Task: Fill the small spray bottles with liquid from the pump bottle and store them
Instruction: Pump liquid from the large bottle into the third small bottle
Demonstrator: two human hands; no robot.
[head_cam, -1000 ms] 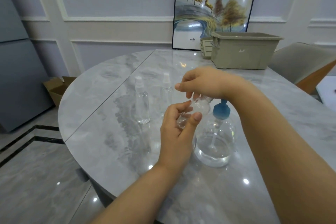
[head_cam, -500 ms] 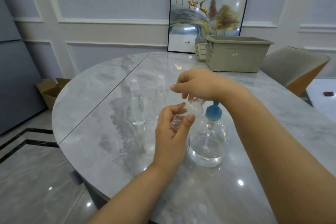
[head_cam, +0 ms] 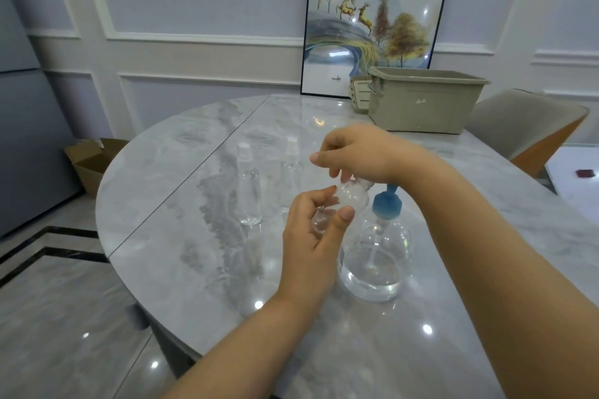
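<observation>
Just above the table (head_cam: 168,178), both hands work on one small clear spray bottle (head_cam: 348,201), held tilted in the air to the left of the pump bottle (head_cam: 376,256). Left hand (head_cam: 312,236) grips the bottle's lower end, thumb on the near side and fingers curled round the far side. Right hand (head_cam: 359,155) comes in from above — its fingers pinch the bottle's upper end, where the cap would be, though the fingers hide that part and I cannot tell whether the cap is on. The pump bottle stands upright on the table just right of the left hand: a round clear flask with a blue pump head, clear liquid filling only its bottom part, a dip tube running down into it. Two more spray bottles stand upright farther back and to the left, apart from the hands — the left bottle (head_cam: 249,188) and the back bottle (head_cam: 291,168), each with a pale cap; whether they hold liquid cannot be told. At the table's far right edge sits a beige bin (head_cam: 428,104), open at the top, with a smaller slatted basket (head_cam: 359,95) touching its left side. Behind them a framed picture (head_cam: 376,23) of deer and trees leans on the wall. A chair (head_cam: 525,126) shows at the right, and a cardboard box (head_cam: 87,162) lies on the floor to the left.
</observation>
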